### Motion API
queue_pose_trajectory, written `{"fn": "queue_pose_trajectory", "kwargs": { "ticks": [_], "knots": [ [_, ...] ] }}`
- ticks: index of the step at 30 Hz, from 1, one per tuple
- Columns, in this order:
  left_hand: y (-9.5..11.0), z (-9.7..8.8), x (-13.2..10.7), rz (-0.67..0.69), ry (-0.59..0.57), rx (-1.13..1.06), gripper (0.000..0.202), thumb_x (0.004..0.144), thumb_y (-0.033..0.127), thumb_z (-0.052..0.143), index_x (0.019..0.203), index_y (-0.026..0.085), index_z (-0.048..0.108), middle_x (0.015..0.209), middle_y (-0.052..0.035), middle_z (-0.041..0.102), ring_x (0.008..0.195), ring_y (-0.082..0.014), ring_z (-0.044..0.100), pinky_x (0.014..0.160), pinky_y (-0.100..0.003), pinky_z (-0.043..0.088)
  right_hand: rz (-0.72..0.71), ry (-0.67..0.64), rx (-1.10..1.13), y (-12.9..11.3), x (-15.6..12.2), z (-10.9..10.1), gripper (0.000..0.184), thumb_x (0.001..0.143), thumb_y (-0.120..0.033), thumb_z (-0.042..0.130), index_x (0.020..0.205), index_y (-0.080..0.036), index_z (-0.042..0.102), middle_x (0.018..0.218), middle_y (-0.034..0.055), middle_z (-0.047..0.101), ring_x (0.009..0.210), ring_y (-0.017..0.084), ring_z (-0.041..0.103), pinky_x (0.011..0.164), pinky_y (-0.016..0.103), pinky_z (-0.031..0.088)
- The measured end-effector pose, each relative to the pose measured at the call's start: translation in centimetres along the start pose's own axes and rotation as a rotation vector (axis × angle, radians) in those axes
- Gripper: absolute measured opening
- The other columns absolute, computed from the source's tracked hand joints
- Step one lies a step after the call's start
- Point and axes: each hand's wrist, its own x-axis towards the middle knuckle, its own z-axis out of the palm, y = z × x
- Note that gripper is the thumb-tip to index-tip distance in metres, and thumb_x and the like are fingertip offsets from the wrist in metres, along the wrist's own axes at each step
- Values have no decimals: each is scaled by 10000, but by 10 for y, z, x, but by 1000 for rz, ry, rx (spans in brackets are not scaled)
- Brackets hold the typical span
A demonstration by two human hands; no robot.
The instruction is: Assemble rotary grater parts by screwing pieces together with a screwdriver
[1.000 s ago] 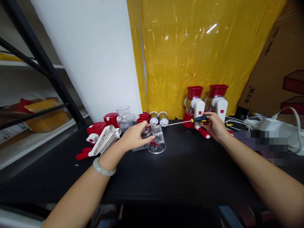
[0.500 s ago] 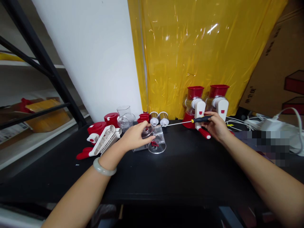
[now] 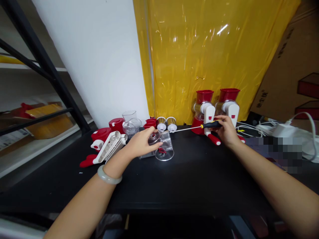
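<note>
- A black metal rack (image 3: 50, 76) stands at the far left, with a yellow packet (image 3: 50, 121) on its shelf.
- On the black counter (image 3: 194, 179), loose parts lie in a cluster: a white and red handle part (image 3: 109, 147) on its side, a red cap (image 3: 116, 124) behind it and a clear cup (image 3: 131, 121) near the wall.
- The left hand (image 3: 142, 142), with a pale bracelet (image 3: 108, 176) on its wrist, curls its fingers over a clear plastic piece (image 3: 165, 147) and grips it from the top. The piece rests on the counter, its wide round mouth facing the camera, with something small and red inside.
- Two small metal drums (image 3: 161, 123) stand just behind that piece.
- A screwdriver (image 3: 208, 125) lies nearly level above the counter, its thin shaft pointing left toward the drums.
- The right hand (image 3: 226, 132) is closed around the screwdriver's black and yellow handle.
- Two red and white machines (image 3: 205, 106) stand upright side by side just behind the right hand, against a yellow plastic sheet (image 3: 211, 49).
- At the far right a cardboard box (image 3: 291, 73) leans, with white cables (image 3: 294, 129) below it.
</note>
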Motion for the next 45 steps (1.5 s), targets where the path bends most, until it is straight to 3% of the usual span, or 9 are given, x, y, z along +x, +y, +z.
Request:
{"fn": "queue_pose_trajectory", "kwargs": {
  "ticks": [4,9,13,17,26,39,45],
  "knots": [
    [-1,0,0,7,9,-5,341,882,495,655,1075,227,569,1102,-92,723,944,-278,700,808,-401,531,39,85,-151,4,1,0,290,829,-533,624,936,-281,528,793,6,597,543,177,583,478,350,530],
    [0,0,0,-3,-6,2,343,887,498,647,1070,219,568,1112,-94,716,954,-282,691,818,-414,529,-29,81,-339,6,-1,-5,345,820,-539,707,971,-275,543,673,-20,585,498,169,564,505,340,519],
    [0,0,0,5,-3,-6,348,889,499,646,1081,220,566,1117,-92,715,965,-281,691,825,-418,530,-23,105,-257,6,-1,-4,387,774,-511,765,999,-272,560,733,-15,608,502,155,574,486,326,523],
    [-1,0,0,-2,-6,1,330,890,502,642,1046,222,562,1119,-96,716,950,-278,691,798,-411,531,72,118,-72,2,-2,4,451,708,-469,817,1013,-268,554,759,-25,618,496,126,577,472,284,528],
    [-2,1,0,7,7,2,364,887,511,639,1100,222,577,1105,-97,721,957,-281,699,838,-430,543,147,25,165,-9,-7,6,505,619,-432,893,998,-265,604,790,-35,674,612,118,650,512,218,526],
    [-1,1,-1,4,-2,10,376,893,513,638,1120,221,572,1137,-100,718,984,-285,699,867,-434,540,186,26,186,-15,-11,8,380,627,-347,874,937,-256,674,830,-6,701,686,133,657,575,246,555],
    [-1,0,-1,10,4,1,371,892,514,637,1120,228,576,1109,-100,722,967,-285,703,861,-436,547,106,-14,77,-13,-11,6,385,676,-374,817,997,-265,633,853,-5,675,689,157,670,595,303,579]
  ]
}}
